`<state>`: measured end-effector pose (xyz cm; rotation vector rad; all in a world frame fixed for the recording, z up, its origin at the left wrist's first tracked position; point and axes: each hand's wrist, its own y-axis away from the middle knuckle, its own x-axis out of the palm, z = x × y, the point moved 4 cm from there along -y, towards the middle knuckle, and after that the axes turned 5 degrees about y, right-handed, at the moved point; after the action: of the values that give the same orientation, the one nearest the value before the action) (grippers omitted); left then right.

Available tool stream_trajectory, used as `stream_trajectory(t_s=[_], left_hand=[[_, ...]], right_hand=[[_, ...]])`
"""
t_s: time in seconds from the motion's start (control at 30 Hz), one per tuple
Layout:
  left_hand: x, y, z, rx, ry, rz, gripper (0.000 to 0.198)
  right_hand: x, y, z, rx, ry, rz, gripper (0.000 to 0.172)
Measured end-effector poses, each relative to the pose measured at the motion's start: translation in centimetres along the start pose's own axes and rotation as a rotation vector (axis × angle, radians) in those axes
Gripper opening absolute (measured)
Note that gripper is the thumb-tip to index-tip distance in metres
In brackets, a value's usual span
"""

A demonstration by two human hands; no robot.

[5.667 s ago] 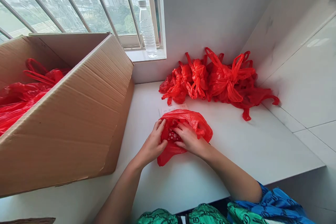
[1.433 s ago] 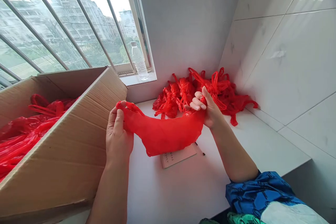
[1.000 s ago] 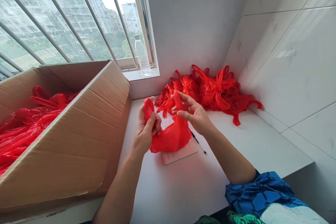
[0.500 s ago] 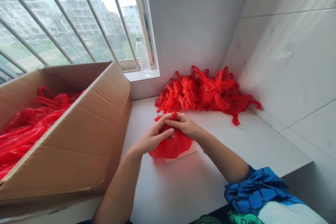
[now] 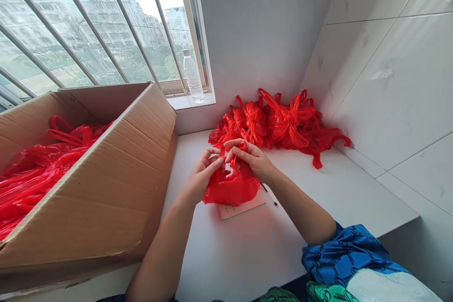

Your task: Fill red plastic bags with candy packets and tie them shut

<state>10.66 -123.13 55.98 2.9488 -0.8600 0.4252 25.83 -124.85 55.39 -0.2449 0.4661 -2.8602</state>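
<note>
A red plastic bag (image 5: 231, 189) hangs between my hands above the white table (image 5: 226, 255). My left hand (image 5: 207, 170) pinches its upper left part between thumb and fingers. On the other side, my right hand (image 5: 249, 158) grips the bag's gathered top, with red plastic showing between the fingers. A gap in the bag shows near my fingertips. Partly under the bag lies a notepad (image 5: 244, 208) with writing on it. A dark pen (image 5: 271, 196) rests beside the pad, close to my right forearm.
Several tied red bags (image 5: 279, 120) are heaped against the back wall. At the left stands a large cardboard box (image 5: 116, 184) holding many red bags (image 5: 49, 160). A clear water bottle (image 5: 193, 78) is on the sill by the barred window.
My hands have moved slightly up and apart, spreading the bag's top. The bag has lifted a little, and more of the notepad and the pen now shows.
</note>
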Motion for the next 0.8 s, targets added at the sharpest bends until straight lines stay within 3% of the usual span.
stream_trajectory(t_s=[0.1,0.27,0.33,0.5,0.57,0.67,0.8], left_hand=[[-0.4,0.1,-0.2,-0.04,0.104,-0.05,0.031],[-0.3,0.3,0.4,-0.183,0.078,0.059,0.042],[-0.3,0.4,0.7,-0.205,0.062,0.079,0.042],[-1.0,0.2,0.2,-0.015,-0.008,-0.068,0.038],[-2.1,0.0,-0.2,0.123,-0.086,-0.181,0.036],[-4.5,-0.3,0.0,0.269,-0.192,-0.372,0.036],[-7.3,-0.3,2.5,0.28,-0.254,-0.491,0.042]], right_hand=[[0.2,0.7,1.4,-0.152,0.4,0.03,0.031],[0.3,1.5,1.8,-0.429,0.929,-0.179,0.005],[0.4,1.7,1.8,-0.526,1.059,-0.235,0.006],[-0.1,2.8,3.3,-0.637,1.23,-0.242,0.019],[-0.6,4.1,3.8,-0.591,1.156,-0.2,0.023],[-1.6,6.7,3.6,-0.395,1.008,-0.121,0.029],[-3.8,10.2,1.3,-0.004,0.85,-0.055,0.032]])
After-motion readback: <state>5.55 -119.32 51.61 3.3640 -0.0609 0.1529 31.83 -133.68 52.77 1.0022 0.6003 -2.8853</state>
